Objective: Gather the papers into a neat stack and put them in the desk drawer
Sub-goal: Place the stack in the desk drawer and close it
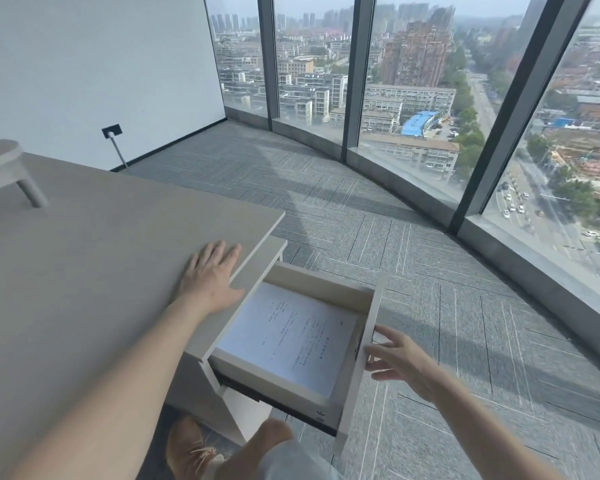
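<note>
so the paper stack (288, 337) is already lying flat inside the pulled-out desk drawer (369, 344), and the right hand (400, 358) sits spread and empty at the drawer front, way nearer than the left hand (212, 275) flat on the desktop (84, 254), so I'd guess it pushes toward the desk.

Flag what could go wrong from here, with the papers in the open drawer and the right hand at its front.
1. The right hand has fingers at the top edge of the drawer front; pushing it shut might pinch them against the desk.
2. The papers lie flat, but a hard shove could slide them out of square.
3. The left hand rests flat near the desk edge above the drawer; its thumb hangs near the opening.
</note>
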